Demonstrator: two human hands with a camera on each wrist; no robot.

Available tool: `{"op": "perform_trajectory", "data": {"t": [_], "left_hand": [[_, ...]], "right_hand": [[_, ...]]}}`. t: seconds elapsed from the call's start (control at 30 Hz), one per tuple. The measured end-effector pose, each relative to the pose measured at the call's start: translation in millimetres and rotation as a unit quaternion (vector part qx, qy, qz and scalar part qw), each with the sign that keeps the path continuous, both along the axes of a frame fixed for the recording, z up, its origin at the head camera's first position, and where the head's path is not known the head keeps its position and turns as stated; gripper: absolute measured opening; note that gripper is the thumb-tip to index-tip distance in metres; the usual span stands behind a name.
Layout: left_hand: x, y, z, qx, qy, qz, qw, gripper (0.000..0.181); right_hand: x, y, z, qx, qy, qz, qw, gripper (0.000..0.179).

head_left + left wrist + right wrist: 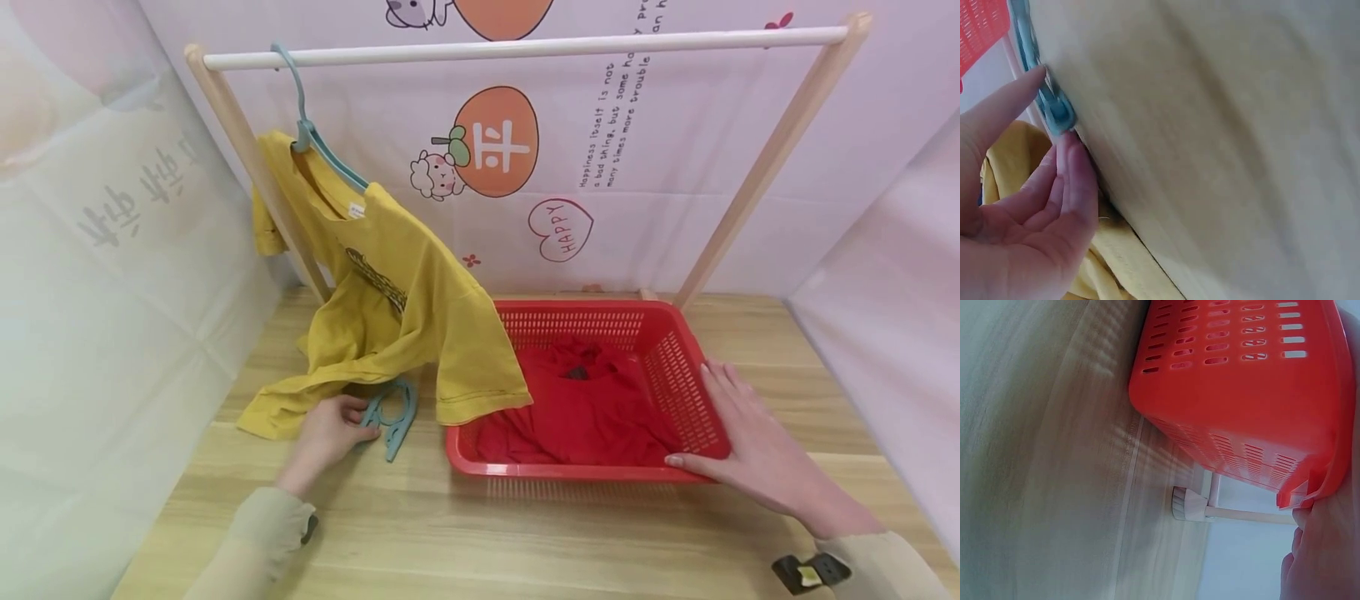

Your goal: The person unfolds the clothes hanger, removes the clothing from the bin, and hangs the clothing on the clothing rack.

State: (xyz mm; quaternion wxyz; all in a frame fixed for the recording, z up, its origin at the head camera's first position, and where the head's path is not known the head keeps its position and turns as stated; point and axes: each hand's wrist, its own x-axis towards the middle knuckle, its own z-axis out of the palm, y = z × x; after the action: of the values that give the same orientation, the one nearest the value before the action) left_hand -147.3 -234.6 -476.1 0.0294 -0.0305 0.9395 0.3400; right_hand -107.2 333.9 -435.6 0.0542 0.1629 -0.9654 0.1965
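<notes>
My left hand (330, 433) pinches one end of a small blue folding hanger (401, 429), its arms folded together, down at the wooden table. The thumb lies on one side and the fingertips (1067, 140) on the other in the left wrist view. Right beside this hand droops the hem of a yellow T-shirt (457, 333), which hangs on a blue hanger (337, 162). My right hand (765, 450) rests against the near right corner of a red basket (697, 392), thumb along the front rim and fingers extended along the side. A crumpled red garment (570, 417) lies in the basket.
A rack with a white rail (525, 48) and slanted wooden legs (772, 167) stands at the back of the table (525, 550). Printed white cloth (645, 242) walls the back and sides. One yellow sleeve overlaps the basket's left side in the head view.
</notes>
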Motion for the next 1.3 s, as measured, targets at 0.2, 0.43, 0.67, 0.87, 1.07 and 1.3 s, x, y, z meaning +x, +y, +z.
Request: {"op": "perform_trajectory", "data": {"t": [0.2,0.43,0.67,0.87,1.07,1.3], "left_hand": [[-1.2,4.5,-0.8,-0.025,0.011,-0.007,0.9996,0.034],[-1.0,9.6,-1.1,-0.048,0.030,-0.016,0.9983,0.032],[-0.2,7.9,-1.9,-0.041,0.024,-0.024,0.9986,0.035],[5.7,4.8,7.6,-0.041,0.018,-0.027,0.9987,0.035],[16.5,-0.9,28.2,-0.040,0.031,-0.033,0.9982,0.036],[31.5,-3.6,55.1,-0.046,0.047,-0.052,0.9965,0.039]], "right_hand": [[0.6,0,-2.5,0.006,-0.017,-0.011,0.9998,0.129],[0.1,1,-1.8,0.012,-0.022,-0.011,0.9996,0.128],[-0.3,1,-1.8,0.015,-0.016,-0.007,0.9997,0.127],[-0.4,1,-1.7,0.021,-0.008,-0.004,0.9997,0.127],[0.3,0,0.3,0.026,0.004,0.004,0.9997,0.127],[0.5,0,-0.1,0.024,0.009,0.008,0.9996,0.126]]}}
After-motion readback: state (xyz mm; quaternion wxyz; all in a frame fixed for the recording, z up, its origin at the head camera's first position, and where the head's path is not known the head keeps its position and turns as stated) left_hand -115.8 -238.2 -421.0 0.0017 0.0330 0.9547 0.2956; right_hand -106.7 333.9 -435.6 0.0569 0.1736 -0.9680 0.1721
